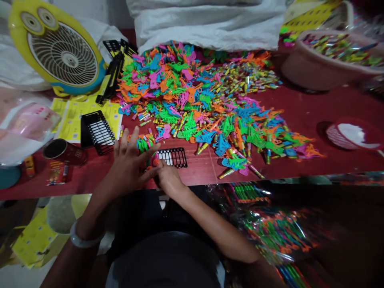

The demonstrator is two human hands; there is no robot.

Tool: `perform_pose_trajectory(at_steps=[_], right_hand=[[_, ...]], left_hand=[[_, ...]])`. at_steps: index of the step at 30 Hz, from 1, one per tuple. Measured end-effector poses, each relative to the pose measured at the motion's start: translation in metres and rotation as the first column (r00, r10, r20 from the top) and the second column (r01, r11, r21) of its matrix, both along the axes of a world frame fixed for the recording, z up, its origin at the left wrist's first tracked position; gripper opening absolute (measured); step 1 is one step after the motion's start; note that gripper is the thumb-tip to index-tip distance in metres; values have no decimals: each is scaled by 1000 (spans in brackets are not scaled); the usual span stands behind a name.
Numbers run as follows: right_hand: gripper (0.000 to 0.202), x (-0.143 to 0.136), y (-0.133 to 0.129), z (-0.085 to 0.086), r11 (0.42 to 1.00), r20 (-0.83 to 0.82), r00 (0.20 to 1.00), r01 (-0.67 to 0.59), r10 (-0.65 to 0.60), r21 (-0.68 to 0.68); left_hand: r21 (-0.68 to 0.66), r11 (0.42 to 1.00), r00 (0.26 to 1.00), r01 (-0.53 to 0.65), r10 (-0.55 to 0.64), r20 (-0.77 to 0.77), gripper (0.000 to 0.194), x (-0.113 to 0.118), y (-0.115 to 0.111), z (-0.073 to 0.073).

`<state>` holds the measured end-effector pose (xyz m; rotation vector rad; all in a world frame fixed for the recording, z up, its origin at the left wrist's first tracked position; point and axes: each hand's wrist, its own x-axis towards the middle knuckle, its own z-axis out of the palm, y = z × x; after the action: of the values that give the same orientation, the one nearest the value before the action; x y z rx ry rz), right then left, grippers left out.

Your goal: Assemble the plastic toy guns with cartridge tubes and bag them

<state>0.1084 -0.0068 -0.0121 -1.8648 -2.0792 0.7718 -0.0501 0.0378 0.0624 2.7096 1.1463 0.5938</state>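
A black plastic grid rack (181,157) lies at the table's front edge, its left part hidden by my hands. Colourful small plastic pieces (144,143) show at that left part, partly covered by my fingers. My left hand (127,164) is open above them, fingers spread, its thumb near my other hand. My right hand (169,178) is closed at the rack's near side, beside a bit of orange plastic; what its fingers hold is hidden. Just beyond the rack spreads a heap of bright plastic toy pieces (186,94) mixed with small printed tubes (244,80).
A yellow fan (70,60) stands at the back left, near yellow printed sheets (70,124), another black rack (102,132) and a dark cup (64,152). To the right are a pink tub (318,66) and a red basket (345,138). Bagged toys (276,228) lie below the table edge.
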Motion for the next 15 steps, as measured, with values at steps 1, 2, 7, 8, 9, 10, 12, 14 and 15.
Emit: perform_pose_trajectory(at_steps=[1, 2, 7, 8, 9, 10, 12, 14, 15], right_hand=[[22, -1, 0, -2, 1000, -17, 1000, -1, 1, 15], [21, -1, 0, -4, 1000, -34, 999, 6, -5, 21], [17, 8, -2, -12, 998, -197, 980, 34, -24, 49], [16, 15, -3, -12, 996, -256, 966, 58, -39, 66], [14, 26, -4, -11, 990, -306, 948, 113, -82, 87], [11, 38, -4, -9, 972, -333, 929, 207, -159, 114], [11, 69, -3, -4, 864, -305, 860, 473, -409, 172], [30, 101, 2, 2, 702, -187, 733, 681, -655, 209], [37, 114, 4, 3, 653, -133, 680, 731, -721, 197]], left_hand=[[0, 1000, 1000, 0, 0, -17, 57, 0, 0, 0], [-1, 1000, 1000, 4, -4, -31, 54, 0, 0, 1], [11, 1000, 1000, 5, -5, -23, 28, 3, 3, -1], [17, 1000, 1000, 4, -4, -11, 24, 4, 4, -1], [22, 1000, 1000, 7, -7, 2, 22, 5, 4, -1], [24, 1000, 1000, 14, -15, 14, 20, 5, 5, -1], [25, 999, 999, 38, -39, 34, 18, 6, 7, -1], [28, 998, 997, 62, -64, 49, 15, 8, 8, 0], [32, 997, 996, 68, -69, 55, 14, 8, 8, 0]])
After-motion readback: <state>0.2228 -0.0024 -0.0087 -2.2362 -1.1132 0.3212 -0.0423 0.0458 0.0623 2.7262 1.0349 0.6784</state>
